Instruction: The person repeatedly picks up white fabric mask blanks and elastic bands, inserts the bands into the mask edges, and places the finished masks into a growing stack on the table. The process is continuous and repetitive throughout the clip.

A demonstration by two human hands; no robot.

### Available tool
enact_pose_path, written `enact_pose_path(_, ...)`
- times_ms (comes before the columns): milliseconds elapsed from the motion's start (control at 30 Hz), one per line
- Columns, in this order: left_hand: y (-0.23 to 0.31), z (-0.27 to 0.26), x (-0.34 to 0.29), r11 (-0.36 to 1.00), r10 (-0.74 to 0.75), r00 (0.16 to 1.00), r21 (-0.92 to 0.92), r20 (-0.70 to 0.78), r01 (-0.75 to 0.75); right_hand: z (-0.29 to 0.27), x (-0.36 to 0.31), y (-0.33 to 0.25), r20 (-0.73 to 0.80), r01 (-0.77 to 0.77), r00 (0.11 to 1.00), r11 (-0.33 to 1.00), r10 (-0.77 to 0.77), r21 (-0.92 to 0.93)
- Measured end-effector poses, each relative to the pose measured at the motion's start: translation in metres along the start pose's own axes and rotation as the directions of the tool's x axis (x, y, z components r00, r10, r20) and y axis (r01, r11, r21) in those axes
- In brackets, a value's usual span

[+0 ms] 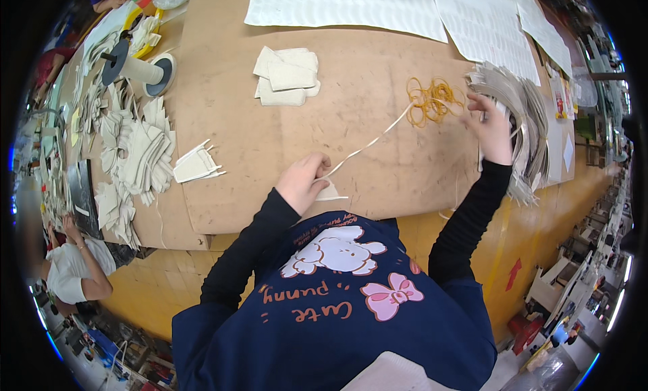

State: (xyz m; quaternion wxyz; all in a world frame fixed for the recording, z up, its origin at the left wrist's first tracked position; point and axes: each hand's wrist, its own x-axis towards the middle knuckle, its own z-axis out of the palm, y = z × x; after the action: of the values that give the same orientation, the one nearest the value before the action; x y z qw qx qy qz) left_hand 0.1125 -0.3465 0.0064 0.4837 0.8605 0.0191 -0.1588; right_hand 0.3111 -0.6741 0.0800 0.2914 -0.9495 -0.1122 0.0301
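My left hand [304, 182] pinches a narrow white strip [368, 146] near the table's front edge. Under those fingers, a small off-white fabric piece [331, 192] shows partly; the hand covers the rest. From there the strip runs up and right to a loose heap of yellow rubber bands [432, 101], where its far end is hard to follow. Just right of the rubber bands, my right hand [491, 128] is raised with thumb and fingers curved but apart. Beside it lies a thick bundle of grey-white strips [526, 121].
Stacked off-white pieces [287, 77] lie toward the back of the brown-covered table [250, 148]. More cut pieces [142, 148] pile up at left, near a spool [143, 72]. White sheets [344, 10] cover the far edge. Another person [77, 266] works at lower left.
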Motion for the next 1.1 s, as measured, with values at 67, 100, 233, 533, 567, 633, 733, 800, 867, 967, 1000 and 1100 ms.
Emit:
enact_pose_path(67, -0.005, -0.014, -0.007, 0.945, -0.137, 0.98, -0.277, 0.146, 0.173, 0.029, 0.001, -0.018, -0.017, 0.206, 0.978, 0.977, -0.207, -0.058)
enact_pose_path(100, -0.006, -0.019, -0.01, 0.925, -0.131, 0.975, -0.333, 0.178, 0.185, 0.039, -0.008, -0.027, 0.029, 0.203, 0.979, 0.979, -0.203, 0.007)
enact_pose_path(233, -0.009, -0.036, -0.021, 0.803, -0.092, 0.954, -0.545, 0.286, 0.241, 0.072, -0.06, -0.061, 0.35, 0.108, 0.873, 0.834, -0.34, 0.541)
enact_pose_path(533, -0.005, -0.041, -0.012, 0.768, -0.09, 0.889, -0.537, 0.449, 0.349, 0.148, -0.113, -0.084, 0.835, -0.776, 0.543, 0.322, -0.095, 0.542)
enact_pose_path(567, -0.005, -0.041, -0.011, 0.771, -0.081, 0.878, -0.528, 0.472, 0.356, 0.151, -0.113, -0.084, 0.842, -0.797, 0.525, 0.274, -0.124, 0.537)
enact_pose_path(633, -0.005, -0.039, -0.011, 0.744, -0.054, 0.873, -0.564, 0.485, 0.359, 0.155, -0.112, -0.085, 0.869, -0.847, 0.473, 0.198, -0.143, 0.493)
enact_pose_path(733, -0.006, -0.036, -0.012, 0.656, 0.001, 0.889, -0.671, 0.458, 0.345, 0.159, -0.109, -0.09, 0.845, -0.838, 0.484, 0.157, -0.228, 0.523)
enact_pose_path(800, -0.008, -0.035, -0.013, 0.608, 0.032, 0.895, -0.719, 0.444, 0.335, 0.16, -0.108, -0.092, 0.841, -0.844, 0.481, 0.13, -0.247, 0.521)
enact_pose_path(867, -0.01, -0.035, -0.014, 0.571, 0.039, 0.897, -0.746, 0.44, 0.341, 0.162, -0.108, -0.095, 0.834, -0.847, 0.483, 0.097, -0.268, 0.522)
enact_pose_path(967, -0.013, -0.035, -0.014, 0.557, 0.054, 0.896, -0.758, 0.44, 0.339, 0.166, -0.108, -0.096, 0.823, -0.85, 0.491, 0.05, -0.286, 0.525)
enact_pose_path(1000, -0.014, -0.035, -0.014, 0.561, 0.05, 0.894, -0.753, 0.445, 0.343, 0.167, -0.108, -0.096, 0.825, -0.853, 0.49, 0.04, -0.282, 0.52)
enact_pose_path(1100, -0.015, -0.033, -0.013, 0.558, 0.058, 0.895, -0.758, 0.442, 0.338, 0.169, -0.107, -0.097, 0.82, -0.848, 0.493, 0.05, -0.289, 0.528)
